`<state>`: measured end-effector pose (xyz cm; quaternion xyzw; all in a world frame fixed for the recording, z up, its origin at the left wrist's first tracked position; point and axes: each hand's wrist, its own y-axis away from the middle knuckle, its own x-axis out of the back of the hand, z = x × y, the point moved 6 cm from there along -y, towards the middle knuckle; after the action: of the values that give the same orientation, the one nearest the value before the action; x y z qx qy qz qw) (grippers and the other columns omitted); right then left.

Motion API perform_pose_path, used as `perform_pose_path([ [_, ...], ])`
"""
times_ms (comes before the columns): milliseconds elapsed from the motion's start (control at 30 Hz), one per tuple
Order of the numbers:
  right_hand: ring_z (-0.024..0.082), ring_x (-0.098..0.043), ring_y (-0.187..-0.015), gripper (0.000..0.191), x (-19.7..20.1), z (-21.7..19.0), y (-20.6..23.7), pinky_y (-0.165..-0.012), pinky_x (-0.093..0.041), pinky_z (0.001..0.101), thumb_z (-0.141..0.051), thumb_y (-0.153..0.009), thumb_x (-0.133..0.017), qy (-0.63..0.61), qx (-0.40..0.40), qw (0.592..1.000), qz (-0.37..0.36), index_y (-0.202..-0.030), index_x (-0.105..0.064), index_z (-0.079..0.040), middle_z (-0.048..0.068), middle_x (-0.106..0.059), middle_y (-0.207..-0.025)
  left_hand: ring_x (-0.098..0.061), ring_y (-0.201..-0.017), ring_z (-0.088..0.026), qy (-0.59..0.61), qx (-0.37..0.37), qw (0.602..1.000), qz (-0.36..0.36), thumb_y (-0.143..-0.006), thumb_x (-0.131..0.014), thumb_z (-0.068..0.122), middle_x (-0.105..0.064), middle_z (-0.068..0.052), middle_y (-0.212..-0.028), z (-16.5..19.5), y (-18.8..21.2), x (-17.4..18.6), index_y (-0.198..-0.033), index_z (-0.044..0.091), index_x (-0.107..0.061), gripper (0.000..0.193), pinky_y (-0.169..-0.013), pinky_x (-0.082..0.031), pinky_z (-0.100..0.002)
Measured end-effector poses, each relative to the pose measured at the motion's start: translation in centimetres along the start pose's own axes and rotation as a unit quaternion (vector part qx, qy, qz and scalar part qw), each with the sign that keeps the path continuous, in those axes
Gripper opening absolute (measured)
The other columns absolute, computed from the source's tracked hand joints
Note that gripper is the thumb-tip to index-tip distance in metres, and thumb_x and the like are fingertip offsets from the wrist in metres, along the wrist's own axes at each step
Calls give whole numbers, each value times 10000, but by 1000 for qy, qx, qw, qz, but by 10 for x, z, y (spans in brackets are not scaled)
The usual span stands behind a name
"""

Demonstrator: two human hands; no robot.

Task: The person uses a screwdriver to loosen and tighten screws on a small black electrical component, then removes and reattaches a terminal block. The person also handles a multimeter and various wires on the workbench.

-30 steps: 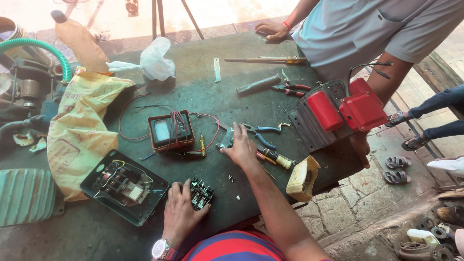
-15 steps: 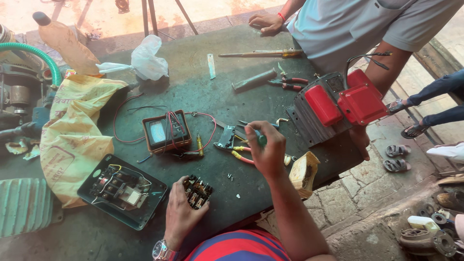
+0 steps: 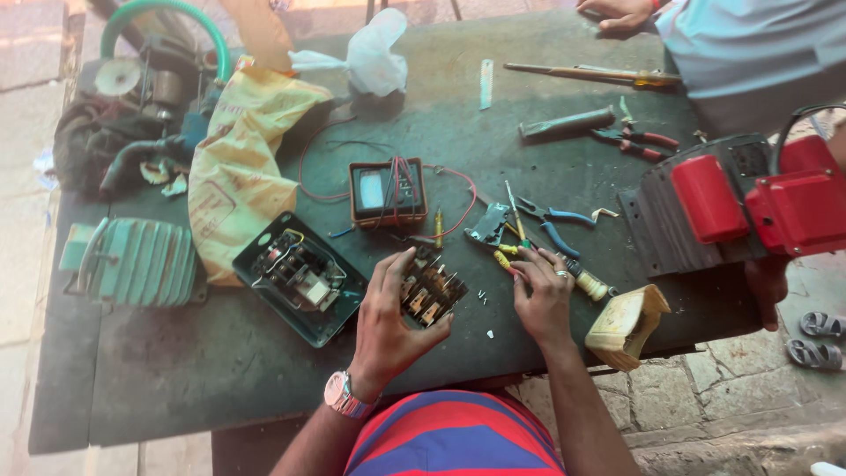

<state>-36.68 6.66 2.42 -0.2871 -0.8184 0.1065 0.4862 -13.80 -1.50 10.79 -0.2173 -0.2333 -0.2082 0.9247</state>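
While the left hand (image 3: 385, 322) fingers clasp the black switch block (image 3: 429, 291), right hand (image 3: 542, 295) fingers curled over a yellow-handled screwdriver (image 3: 504, 260).

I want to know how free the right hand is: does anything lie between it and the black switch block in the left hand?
Nothing large: between the right hand and the switch block held by the left hand lie only a few small loose bits on the table.
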Motion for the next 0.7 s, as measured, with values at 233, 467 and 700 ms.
perform_pose_path([
  [233,243,-654,-1190,230,51,-65,-9,-1071,-494,381,-62,-926,-730,-350,-24,936,-12,-1149,-684,-33,122,-698,-1225,-580,-1228,-393,-57,-51,997,30,-644,-897,233,-547,-217,-1345,31,-1,5,-1453,-6,-443,957,-1021,-516,-452],
  [467,221,-688,-1055,323,67,-115,-34,-952,-526,353,-114,-803,-856,-236,64,969,-20,-1056,-668,-41,93,-728,-1096,-607,-1196,-369,-83,-78,992,47,-697,-889,248,-557,-198,-1334,47,5,6,-1478,2,-445,931,-971,-556,-434],
  [700,208,-726,-1002,232,75,-123,-33,-933,-528,368,-69,-831,-821,-211,101,971,40,-986,-648,-63,90,-756,-1045,-609,-1182,-370,-96,-68,991,57,-672,-900,264,-567,-196,-1322,49,6,13,-1467,-4,-451,951,-955,-552,-435],
])
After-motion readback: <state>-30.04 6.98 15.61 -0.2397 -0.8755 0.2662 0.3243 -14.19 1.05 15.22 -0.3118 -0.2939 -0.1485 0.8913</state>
